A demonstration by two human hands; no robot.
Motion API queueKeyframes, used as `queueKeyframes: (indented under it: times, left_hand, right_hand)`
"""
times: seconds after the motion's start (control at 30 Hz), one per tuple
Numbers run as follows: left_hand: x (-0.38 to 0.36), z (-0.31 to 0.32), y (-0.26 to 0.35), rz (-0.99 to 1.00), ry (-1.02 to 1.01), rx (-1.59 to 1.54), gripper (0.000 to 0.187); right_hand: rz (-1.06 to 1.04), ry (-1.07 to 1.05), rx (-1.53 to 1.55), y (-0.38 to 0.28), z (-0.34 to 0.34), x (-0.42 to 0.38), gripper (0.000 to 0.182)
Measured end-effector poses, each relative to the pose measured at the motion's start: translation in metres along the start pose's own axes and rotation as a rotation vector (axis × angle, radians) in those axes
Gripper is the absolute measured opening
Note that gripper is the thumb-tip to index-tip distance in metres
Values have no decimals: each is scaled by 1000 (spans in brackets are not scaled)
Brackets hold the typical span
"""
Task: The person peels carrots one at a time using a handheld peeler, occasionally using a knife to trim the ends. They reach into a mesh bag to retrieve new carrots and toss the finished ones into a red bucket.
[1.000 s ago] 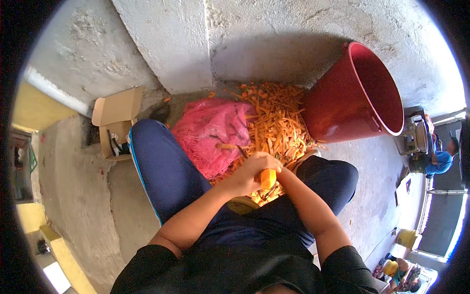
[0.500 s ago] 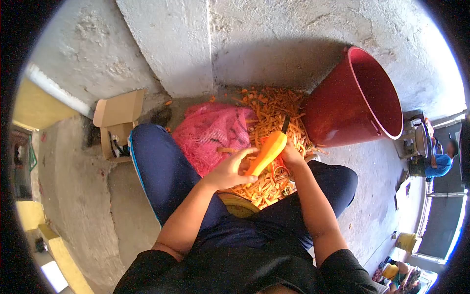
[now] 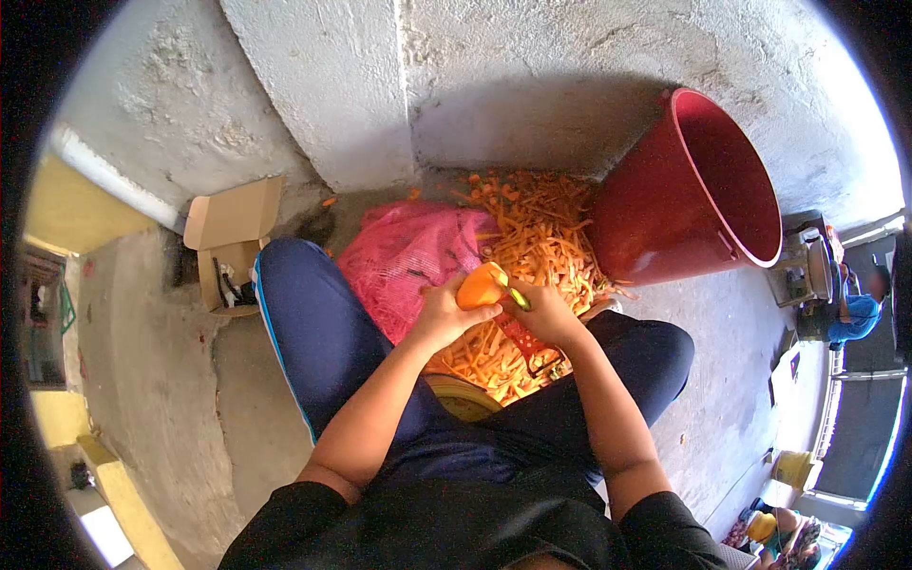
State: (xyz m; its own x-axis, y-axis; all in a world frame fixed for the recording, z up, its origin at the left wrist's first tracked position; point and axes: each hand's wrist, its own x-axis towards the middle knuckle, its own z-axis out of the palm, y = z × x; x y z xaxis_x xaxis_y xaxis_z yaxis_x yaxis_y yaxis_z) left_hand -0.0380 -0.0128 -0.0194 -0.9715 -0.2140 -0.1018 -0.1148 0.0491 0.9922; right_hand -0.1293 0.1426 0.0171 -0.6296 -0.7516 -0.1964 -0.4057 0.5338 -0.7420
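An orange carrot (image 3: 482,287), seen partly end-on, is gripped in my left hand (image 3: 445,315). Close beside it, my right hand (image 3: 548,315) holds a small green-handled tool (image 3: 519,298), whose head touches or nearly touches the carrot; its exact shape is unclear. Orange peelings (image 3: 543,249) lie in a heap beneath and beyond both hands. Left of the heap is a pink mesh bag (image 3: 408,252). Something red with holes (image 3: 522,340) shows below my right hand. The rim of a yellowish round container (image 3: 461,399) shows between my legs.
A large red bucket (image 3: 646,209) leans at the right of the heap. An open cardboard box (image 3: 228,223) stands left of my knee. A rough wall (image 3: 513,57) rises ahead. At the far right are a person in blue (image 3: 855,315) and another person lower down (image 3: 784,537).
The carrot has turned from lengthwise to nearly end-on, and my left hand has closed round it. My right hand has moved nearer and left, and its green tool now shows.
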Motion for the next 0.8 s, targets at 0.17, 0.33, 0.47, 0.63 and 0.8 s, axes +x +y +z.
queueKeyframes:
  times: [0.17, 0.33, 0.47, 0.63, 0.8]
  left_hand:
    - [2, -2, -3, 29, -6, 23, 44]
    - [3, -2, -7, 50, -27, -41, 45]
    - [4, 0, -14, 121, -36, -57, 45]
    - [-6, -6, 27, -162, -209, -208, 46]
    - [-4, -6, 27, 5, -205, -146, 46]
  right_hand:
    - [10, -17, 8, 2, -2, -3, 23]
    - [8, -41, -24, 0, -10, -7, 23]
    - [2, -17, -63, 2, -9, -8, 23]
    - [54, 8, -34, 8, 0, -5, 21]
    - [93, 24, -7, 10, 7, -3, 19]
